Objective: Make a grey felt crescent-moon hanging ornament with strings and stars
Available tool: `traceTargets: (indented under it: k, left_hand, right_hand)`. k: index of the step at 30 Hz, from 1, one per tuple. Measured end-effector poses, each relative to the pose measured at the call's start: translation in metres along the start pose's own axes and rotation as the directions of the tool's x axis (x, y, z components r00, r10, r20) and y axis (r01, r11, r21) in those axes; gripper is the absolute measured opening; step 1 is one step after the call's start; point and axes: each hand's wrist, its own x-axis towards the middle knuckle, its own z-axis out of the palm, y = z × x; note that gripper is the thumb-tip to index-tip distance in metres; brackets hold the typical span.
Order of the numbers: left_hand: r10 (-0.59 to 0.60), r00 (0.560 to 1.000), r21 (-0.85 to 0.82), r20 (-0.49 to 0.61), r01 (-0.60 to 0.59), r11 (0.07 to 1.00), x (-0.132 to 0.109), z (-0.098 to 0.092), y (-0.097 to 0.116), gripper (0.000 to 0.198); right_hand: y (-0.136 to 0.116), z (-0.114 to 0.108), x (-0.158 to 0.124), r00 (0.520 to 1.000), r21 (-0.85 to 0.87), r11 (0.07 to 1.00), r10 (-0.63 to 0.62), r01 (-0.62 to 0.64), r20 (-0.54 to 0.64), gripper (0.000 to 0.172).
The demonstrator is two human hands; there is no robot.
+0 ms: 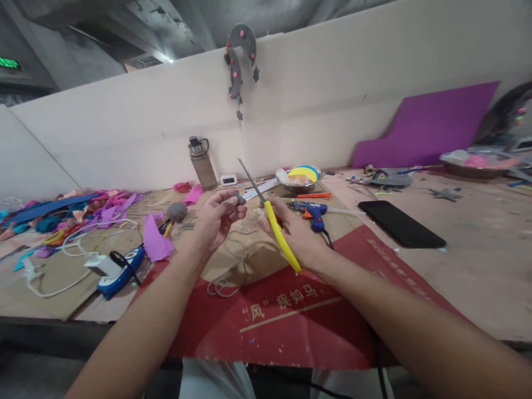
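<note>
My left hand (219, 217) pinches a small dark grey piece (239, 198) between thumb and fingertips; its exact kind is too small to make out. In my right hand (286, 227) is a pair of scissors (279, 235) with yellow handles, its blades pointing up and to the left, close to the grey piece but apart from it. Grey yarn (226, 282) trails in loops on the cardboard below my hands. A ball of grey yarn (177, 211) lies left of my left hand. Just beyond my right hand rests a blue glue gun (316, 215).
Red and brown cardboard (291, 338) covers the table's front. A power strip (121, 272) with cables and colourful felt scraps (112, 208) lie left. A bottle (203, 163) and a bowl (298, 180) stand behind. A phone (401, 224) lies right. Decorated grey crescents (235, 72) hang on the partition.
</note>
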Motion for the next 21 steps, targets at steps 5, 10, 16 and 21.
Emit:
traceTargets:
  k: [5, 10, 16, 21]
  left_hand:
    - [0.01, 0.999, -0.026, -0.048, -0.012, 1.0, -0.001, 0.0, 0.0, 0.018]
    - [0.021, 0.999, -0.021, -0.048, -0.022, 1.0, -0.001, 0.0, 0.001, 0.02]
    - [0.02, 0.998, -0.018, -0.057, -0.021, 1.0, -0.002, 0.001, -0.002, 0.02]
    - [0.079, 0.993, -0.052, -0.085, -0.083, 0.995, -0.002, 0.004, -0.005, 0.014]
  right_hand:
    - [-0.003, 0.0, 0.0, 0.999, -0.071, 0.997, 0.024, -0.021, 0.037, 0.038]
    - [0.014, 0.005, 0.0, 0.997, 0.005, 0.999, 0.034, -0.035, 0.063, 0.036]
    - [0.006, 0.002, -0.002, 0.996, -0.179, 0.984, 0.034, -0.019, 0.081, 0.036]
    - [0.0, 0.003, -0.003, 0.997, -0.392, 0.917, -0.065, 0.077, 0.042, 0.042]
